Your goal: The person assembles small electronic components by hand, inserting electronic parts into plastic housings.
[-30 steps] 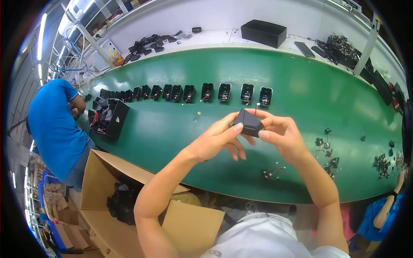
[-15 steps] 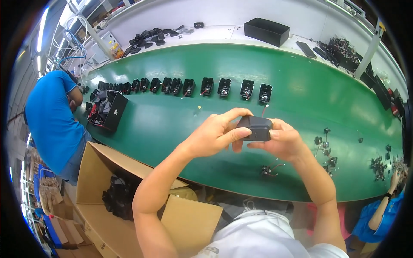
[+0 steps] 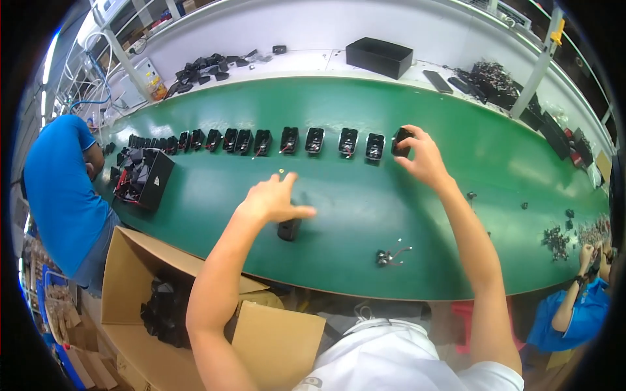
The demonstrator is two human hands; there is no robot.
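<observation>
My right hand point(image 3: 422, 156) grips a black plastic housing point(image 3: 400, 143) between thumb and fingers, at the right end of a long row of similar housings. The nearest one in the row point(image 3: 374, 148) stands open side up, with small parts and wires inside. To the left, my left hand point(image 3: 270, 201) is open, its thumb and fingers spread and slightly blurred. Just below that hand, a dark rounded plastic piece point(image 3: 288, 229) lies on the green table point(image 3: 339, 195), partly covered by the hand. Small wired parts point(image 3: 389, 257) lie between my forearms.
A black bin point(image 3: 160, 179) of dark parts stands at left near a person in blue point(image 3: 62, 189). Below it is an open cardboard box point(image 3: 124, 280). At far right, another person's hands point(image 3: 588, 255) work beside piled small parts point(image 3: 555, 242). A black tray point(image 3: 379, 57) sits at the back.
Both hands held one black case together before. They have parted: the right holds a housing at the row's end, while the left is spread over a dark piece on the table. The view has shifted.
</observation>
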